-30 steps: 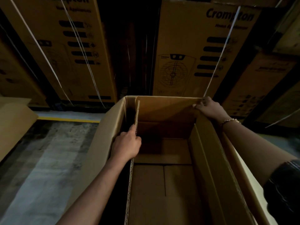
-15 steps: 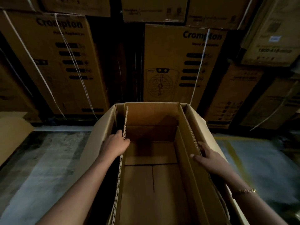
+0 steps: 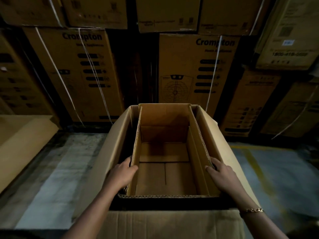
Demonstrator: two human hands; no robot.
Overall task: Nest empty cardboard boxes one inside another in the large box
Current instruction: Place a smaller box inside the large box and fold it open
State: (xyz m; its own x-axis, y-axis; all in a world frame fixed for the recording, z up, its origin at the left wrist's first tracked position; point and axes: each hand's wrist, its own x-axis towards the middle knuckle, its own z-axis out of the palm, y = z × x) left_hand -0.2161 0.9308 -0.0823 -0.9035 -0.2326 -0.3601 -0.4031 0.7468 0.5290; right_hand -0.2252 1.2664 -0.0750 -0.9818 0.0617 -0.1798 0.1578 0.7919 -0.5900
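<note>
A large open cardboard box (image 3: 110, 145) stands on the floor in front of me. Inside it sits a smaller open cardboard box (image 3: 164, 131), empty, its corrugated rim level with the big box's opening. My left hand (image 3: 123, 172) grips the smaller box's left wall, thumb inside and fingers outside in the gap. My right hand (image 3: 220, 173) grips the smaller box's right wall the same way, fingers curled over the rim. A dark gap shows between the two boxes at the near and left sides.
Tall printed cartons (image 3: 193, 69) strapped with white bands are stacked as a wall just behind the box. A flat cardboard piece (image 3: 22, 140) leans at the left. Grey concrete floor (image 3: 57, 178) with a yellow line (image 3: 250, 157) lies on both sides.
My right hand left the far right corner and came down to the near right wall. My left hand slid nearer along the left wall. The inner box now sits squarer inside.
</note>
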